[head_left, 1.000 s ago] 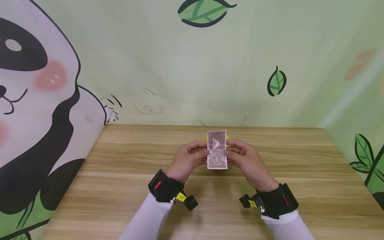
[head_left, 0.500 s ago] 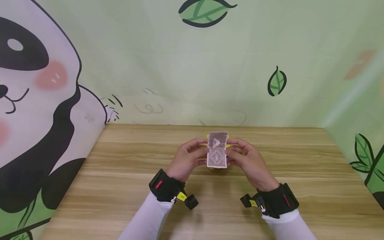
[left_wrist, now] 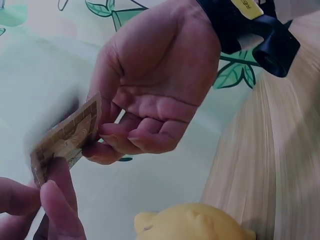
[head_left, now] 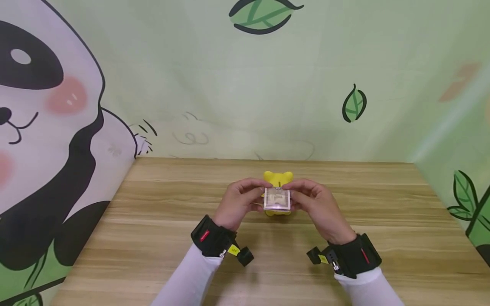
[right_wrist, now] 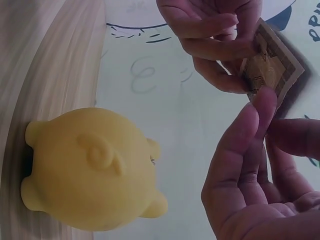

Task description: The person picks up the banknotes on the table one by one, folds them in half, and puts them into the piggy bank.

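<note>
A banknote-like paper slip, folded over on itself, is held up above a yellow piggy bank. My left hand pinches its left edge, while my right hand pinches the right edge; both sets of fingertips meet near the fold. In the right wrist view the piggy bank stands on the table with its curly tail facing the camera, and the slip is apart from it. The left wrist view shows the slip's patterned side between the fingers of both hands.
The wooden table reaches back to a pale green wall printed with leaves. A large panda drawing covers the left wall. Each wrist wears a black strap with a small camera.
The slip was opened out tall; its upper half has folded down toward me, so it is now about half as tall. The piggy bank's ears and top slot have come into view.
</note>
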Motion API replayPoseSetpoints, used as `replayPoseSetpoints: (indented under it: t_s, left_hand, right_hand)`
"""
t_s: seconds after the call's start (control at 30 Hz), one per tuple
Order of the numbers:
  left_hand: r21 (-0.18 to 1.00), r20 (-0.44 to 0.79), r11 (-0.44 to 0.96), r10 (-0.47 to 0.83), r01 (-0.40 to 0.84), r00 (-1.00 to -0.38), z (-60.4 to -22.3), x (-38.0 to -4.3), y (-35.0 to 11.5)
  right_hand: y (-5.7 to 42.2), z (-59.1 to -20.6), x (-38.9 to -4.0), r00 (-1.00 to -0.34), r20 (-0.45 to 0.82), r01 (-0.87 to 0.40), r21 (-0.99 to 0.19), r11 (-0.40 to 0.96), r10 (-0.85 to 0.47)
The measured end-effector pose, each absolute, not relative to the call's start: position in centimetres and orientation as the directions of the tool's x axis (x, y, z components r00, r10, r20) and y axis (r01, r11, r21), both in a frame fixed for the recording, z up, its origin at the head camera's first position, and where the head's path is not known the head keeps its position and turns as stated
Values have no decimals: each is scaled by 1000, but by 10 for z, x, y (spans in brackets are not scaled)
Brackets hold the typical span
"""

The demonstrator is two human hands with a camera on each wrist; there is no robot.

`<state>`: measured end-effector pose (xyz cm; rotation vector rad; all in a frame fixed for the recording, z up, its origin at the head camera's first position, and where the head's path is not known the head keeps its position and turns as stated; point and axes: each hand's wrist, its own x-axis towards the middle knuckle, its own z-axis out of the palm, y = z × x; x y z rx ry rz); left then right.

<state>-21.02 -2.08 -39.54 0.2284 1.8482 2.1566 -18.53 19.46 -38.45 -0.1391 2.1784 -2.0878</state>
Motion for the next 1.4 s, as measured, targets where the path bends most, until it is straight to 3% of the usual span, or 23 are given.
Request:
replayPoseSetpoints:
  t_s: [0.73, 1.03, 1.4]
  left_hand:
    - [999, -4, -39, 283, -16, -959, -397, -211, -20]
    - [997, -59, 61, 310, -42, -949, -399, -211, -19]
    - [997, -18, 82, 292, 6, -956, -400, -211, -17]
  right_hand:
    - [194, -387, -186, -993, -6, -5, -995, 96, -115]
    - [194, -387, -187, -997, 17, -23, -997, 77, -73]
    - [196, -388, -188, -993, -58, 47, -993, 104, -104]
